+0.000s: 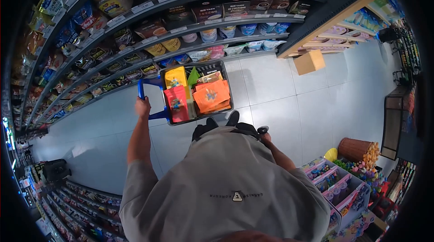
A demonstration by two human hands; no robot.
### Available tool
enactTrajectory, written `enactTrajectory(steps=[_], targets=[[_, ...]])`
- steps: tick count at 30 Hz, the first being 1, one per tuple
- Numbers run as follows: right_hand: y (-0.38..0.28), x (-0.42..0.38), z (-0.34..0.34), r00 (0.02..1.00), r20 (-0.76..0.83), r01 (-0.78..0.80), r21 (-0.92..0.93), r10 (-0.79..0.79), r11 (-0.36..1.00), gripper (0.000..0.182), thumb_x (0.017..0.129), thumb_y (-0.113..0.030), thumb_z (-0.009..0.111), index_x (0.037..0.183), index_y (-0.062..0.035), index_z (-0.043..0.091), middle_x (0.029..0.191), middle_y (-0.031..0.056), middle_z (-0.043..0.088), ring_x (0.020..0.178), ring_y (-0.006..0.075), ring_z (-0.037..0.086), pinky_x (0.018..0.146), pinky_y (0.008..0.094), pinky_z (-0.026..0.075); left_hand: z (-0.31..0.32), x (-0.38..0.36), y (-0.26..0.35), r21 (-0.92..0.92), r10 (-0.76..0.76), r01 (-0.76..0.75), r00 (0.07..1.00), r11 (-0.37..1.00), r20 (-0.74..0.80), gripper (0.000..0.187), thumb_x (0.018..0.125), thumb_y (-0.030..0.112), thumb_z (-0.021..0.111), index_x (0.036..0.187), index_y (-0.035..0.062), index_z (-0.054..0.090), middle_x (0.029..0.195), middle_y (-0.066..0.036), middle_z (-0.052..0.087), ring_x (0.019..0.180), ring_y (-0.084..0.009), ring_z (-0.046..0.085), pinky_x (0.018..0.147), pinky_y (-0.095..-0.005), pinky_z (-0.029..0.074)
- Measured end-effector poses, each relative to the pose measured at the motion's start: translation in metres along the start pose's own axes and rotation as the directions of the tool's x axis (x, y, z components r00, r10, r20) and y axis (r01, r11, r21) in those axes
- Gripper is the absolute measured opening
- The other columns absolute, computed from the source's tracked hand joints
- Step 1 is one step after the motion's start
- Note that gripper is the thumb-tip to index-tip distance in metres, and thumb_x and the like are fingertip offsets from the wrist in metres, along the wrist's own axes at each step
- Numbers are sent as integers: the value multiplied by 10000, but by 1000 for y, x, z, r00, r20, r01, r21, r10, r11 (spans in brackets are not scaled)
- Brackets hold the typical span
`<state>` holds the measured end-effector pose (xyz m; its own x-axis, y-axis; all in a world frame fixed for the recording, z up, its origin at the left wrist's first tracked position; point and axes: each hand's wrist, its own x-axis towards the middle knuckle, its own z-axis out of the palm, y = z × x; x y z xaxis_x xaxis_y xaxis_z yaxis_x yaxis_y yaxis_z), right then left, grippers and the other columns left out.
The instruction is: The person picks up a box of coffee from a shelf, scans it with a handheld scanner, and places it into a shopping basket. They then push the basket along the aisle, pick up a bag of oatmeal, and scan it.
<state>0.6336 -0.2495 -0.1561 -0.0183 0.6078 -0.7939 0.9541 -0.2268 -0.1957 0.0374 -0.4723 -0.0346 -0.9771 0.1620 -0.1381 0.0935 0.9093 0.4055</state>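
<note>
My left hand is closed around the blue handle of a dark shopping basket, which stands on the floor in front of my feet. Inside lie a yellow packet, a red packet, several orange packets, a green packet and a boxed item partly covered by the others. Down beside my hip, my right hand is closed on a small dark object with a rounded end. Its kind cannot be made out, and part of that hand is hidden.
Curved-looking shelves of packaged goods run along the left and ahead. A cardboard box sits on the tiled floor by the shelf end. On my right are a display stand and a wicker basket. More shelves stand behind left.
</note>
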Motion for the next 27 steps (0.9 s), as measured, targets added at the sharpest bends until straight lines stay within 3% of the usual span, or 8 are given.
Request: enactTrajectory(steps=[4,6,7,11,15,21,25,27], targets=[[-13,-3,-14,998,32,55,34,-56,998,401,727,-329,623,1000,-35,631,1017,168,649,997,295,606,823,394,473,-6,-2,4,38,-18,18,1000,999,14,291,825,280,617,912,11,550,642,-151,635,586,-288,654,568,-411,510],[-27,-10,-28,997,42,72,10,-72,997,392,712,-295,643,993,-23,623,1000,167,652,973,284,616,809,391,479,3,6,-4,107,28,-22,998,994,-57,289,827,277,614,904,7,547,641,-153,633,580,-291,651,567,-413,508],[-27,-3,-26,992,41,119,-51,-117,992,373,690,-269,659,966,-20,624,982,161,657,935,277,628,779,387,488,-4,2,9,40,-2,2,1000,999,-12,289,827,274,613,902,4,545,643,-155,632,580,-294,650,569,-413,507],[-27,0,-27,975,223,-22,107,-3,994,387,674,-258,662,983,-27,622,979,151,660,921,272,635,767,372,498,-7,-1,4,-1,-19,19,1000,1000,20,284,823,266,612,900,2,540,641,-156,630,577,-295,647,569,-407,506],[-8,24,-4,983,181,8,79,-22,997,418,670,-262,654,1017,-31,621,1002,155,658,949,269,632,794,357,499,-9,-2,3,-16,-56,56,998,998,40,288,816,264,617,904,-3,554,678,-177,638,632,-321,654,597,-424,506],[-15,11,3,988,125,97,-16,-94,995,476,675,-274,671,1057,0,592,1006,166,655,961,276,629,816,370,499,-4,3,-5,96,69,-64,996,993,-53,305,782,262,654,900,-9,579,769,-232,640,752,-409,632,659,-470,493],[-59,-26,1,983,173,-61,4,59,998,428,692,-230,666,1045,0,592,995,161,653,940,266,635,803,370,506,8,14,-23,-44,3,-3,1000,999,5,317,779,280,657,858,-18,582,759,-240,635,751,-416,628,660,-470,488],[-73,-41,18,993,114,-5,14,4,1000,427,694,-238,667,1043,-3,593,1006,167,650,949,272,632,810,375,503,6,16,-18,-73,-37,39,999,997,30,325,775,290,661,842,-19,589,748,-236,636,748,-414,628,663,-464,493]])
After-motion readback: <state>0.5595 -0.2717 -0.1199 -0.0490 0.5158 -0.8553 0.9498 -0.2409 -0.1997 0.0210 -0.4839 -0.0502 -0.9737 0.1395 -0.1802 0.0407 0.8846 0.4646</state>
